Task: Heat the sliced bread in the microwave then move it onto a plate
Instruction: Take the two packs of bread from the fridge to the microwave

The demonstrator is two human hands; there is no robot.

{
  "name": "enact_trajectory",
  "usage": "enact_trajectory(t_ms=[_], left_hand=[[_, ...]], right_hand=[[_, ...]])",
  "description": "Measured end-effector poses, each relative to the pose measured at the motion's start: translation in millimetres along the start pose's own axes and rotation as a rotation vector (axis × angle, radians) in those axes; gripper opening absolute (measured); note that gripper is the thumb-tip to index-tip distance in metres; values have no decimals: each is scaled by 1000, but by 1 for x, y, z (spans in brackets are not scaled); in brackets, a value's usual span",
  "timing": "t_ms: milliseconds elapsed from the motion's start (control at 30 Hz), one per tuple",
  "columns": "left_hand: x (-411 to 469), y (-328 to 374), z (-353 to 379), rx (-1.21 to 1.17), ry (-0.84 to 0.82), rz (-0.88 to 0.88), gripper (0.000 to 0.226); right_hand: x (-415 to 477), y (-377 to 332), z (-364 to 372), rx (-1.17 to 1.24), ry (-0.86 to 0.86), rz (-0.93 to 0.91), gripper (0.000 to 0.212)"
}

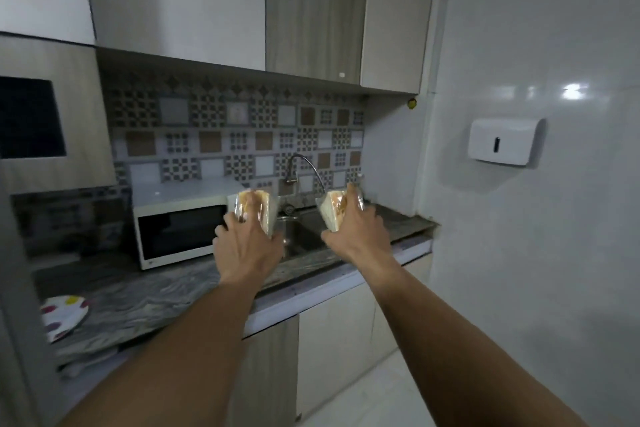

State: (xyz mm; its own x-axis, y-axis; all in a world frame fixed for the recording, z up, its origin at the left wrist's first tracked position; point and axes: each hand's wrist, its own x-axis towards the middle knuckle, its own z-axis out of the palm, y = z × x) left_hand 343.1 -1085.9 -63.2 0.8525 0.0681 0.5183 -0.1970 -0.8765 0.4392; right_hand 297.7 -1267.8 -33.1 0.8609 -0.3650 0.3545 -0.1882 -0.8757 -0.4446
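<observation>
While I hold both arms out, left hand point(247, 246): grips left bread pack point(268, 218) beside the microwave point(180, 232).
Right hand point(353, 236): grips right bread pack point(329, 215), raised.
Bread: pale slices, tan crusts, clear wrap.
Plate point(62, 317): on the countertop point(145, 302), far left.

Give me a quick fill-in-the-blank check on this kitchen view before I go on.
1. The left hand and right hand each hold one bread pack, so ____ packs in all.
2. The microwave door is ____.
3. The plate lies on the counter, to the ____ of the microwave.
4. The faucet stands to the ____ of the microwave.

Missing words: two; closed; left; right.
</observation>
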Motion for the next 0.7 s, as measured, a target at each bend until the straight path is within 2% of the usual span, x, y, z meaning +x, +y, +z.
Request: enact_trajectory(t_ms=[400, 700], left_hand=[[136, -59, 93, 155, 112, -229, 91], [268, -99, 150, 160, 163, -260, 86]], right_hand=[[175, -45, 137, 113, -122, -174, 109], [316, -87, 210, 168, -151, -251, 109]])
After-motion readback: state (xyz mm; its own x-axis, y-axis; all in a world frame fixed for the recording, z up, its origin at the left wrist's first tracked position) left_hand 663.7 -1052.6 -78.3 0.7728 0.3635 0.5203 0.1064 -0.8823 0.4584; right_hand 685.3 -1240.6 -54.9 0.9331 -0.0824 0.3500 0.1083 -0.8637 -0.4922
